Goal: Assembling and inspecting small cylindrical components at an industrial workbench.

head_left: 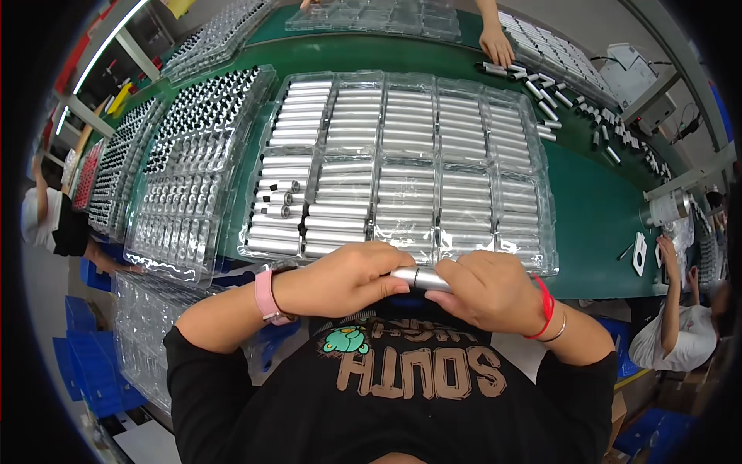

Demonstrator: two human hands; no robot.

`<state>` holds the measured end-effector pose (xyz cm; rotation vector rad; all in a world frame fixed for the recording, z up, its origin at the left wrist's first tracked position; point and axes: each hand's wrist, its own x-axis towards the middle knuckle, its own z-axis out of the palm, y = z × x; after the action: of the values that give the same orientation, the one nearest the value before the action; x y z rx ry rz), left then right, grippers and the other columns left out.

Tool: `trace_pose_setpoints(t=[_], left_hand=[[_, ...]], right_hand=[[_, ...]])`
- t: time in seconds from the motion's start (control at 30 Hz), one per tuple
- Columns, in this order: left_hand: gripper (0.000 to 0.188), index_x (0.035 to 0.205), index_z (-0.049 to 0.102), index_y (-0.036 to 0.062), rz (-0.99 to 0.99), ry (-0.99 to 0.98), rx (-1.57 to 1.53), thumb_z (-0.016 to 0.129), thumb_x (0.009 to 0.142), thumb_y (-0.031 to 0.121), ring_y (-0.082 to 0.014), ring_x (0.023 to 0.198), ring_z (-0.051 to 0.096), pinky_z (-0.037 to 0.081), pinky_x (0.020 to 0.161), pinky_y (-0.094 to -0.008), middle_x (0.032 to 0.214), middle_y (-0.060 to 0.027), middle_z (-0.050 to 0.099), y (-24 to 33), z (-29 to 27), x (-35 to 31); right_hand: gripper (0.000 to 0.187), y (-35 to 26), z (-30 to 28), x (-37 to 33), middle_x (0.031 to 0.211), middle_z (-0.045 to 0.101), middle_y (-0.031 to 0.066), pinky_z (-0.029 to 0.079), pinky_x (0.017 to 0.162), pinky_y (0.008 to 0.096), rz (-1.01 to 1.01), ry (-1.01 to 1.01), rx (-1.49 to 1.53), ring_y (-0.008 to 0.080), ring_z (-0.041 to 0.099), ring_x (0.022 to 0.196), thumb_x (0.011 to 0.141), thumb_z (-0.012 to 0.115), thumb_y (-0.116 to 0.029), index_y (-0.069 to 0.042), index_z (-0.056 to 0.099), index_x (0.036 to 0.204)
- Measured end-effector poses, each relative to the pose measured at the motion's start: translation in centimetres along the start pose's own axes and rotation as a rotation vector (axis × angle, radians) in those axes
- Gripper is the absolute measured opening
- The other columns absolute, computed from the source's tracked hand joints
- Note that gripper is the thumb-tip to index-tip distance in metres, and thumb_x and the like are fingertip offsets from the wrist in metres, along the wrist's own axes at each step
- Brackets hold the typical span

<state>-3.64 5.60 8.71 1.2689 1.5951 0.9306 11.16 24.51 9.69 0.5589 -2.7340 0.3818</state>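
Note:
Close in front of my body, both hands grip a silver metal tube (425, 279) with a dark ring around its middle. My left hand (357, 272) is closed around its left end, and my right hand (488, 291) around its right end. The hands hide both ends. Just beyond them lies a transparent plastic tray (551, 224) filled with rows of similar silver tubes (412, 131). Within its front left section, a few tubes (280, 198) sit unevenly on top, their open or banded ends facing right.
To the left, another transparent tray (171, 269) holds small silver and black-tipped parts (202, 108). Loose tubes (549, 97) lie at the far right, near a co-worker's hand (496, 46). Other people sit at both sides. Blue bins (93, 363) stand below on the left.

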Motion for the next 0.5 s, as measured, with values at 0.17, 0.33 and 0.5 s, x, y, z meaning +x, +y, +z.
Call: trace_pose_setpoints(t=[0.17,0.33,0.5], left_hand=[[0.021,0.104,0.058,0.0014,0.538,0.358,0.54,0.06,0.086,0.013,-0.0192,0.075,0.05,0.042,0.07,-0.0286,0.084,-0.0072,0.054,-2.0,1.8,0.2],[0.024,0.1,0.056,0.0037,0.657,0.438,0.9,0.063,0.08,0.013,-0.0192,0.077,0.048,0.04,0.073,-0.0297,0.082,-0.0068,0.052,-2.3,1.3,0.3],[0.022,0.098,0.059,0.0085,0.602,0.424,0.895,0.064,0.077,0.014,-0.0195,0.079,0.05,0.039,0.076,-0.0326,0.082,-0.0052,0.052,-2.0,-2.7,0.5]], right_hand=[[0.016,-0.3,1.9,-0.9,0.062,0.049,0.0,0.035,0.046,0.0232,0.391,-0.032,0.706,0.0112,0.042,0.05,0.089,0.06,-0.019,-0.004,0.062,0.095],[0.022,-0.1,2.7,-0.7,0.06,0.049,-0.0018,0.033,0.046,0.0211,0.99,-0.311,1.46,0.0092,0.041,0.049,0.094,0.053,-0.024,-0.004,0.063,0.095],[0.024,-0.1,3.1,-0.5,0.07,0.051,0.001,0.038,0.054,0.0212,0.993,-0.197,1.518,0.0108,0.043,0.058,0.095,0.053,-0.021,0.0,0.063,0.099]])
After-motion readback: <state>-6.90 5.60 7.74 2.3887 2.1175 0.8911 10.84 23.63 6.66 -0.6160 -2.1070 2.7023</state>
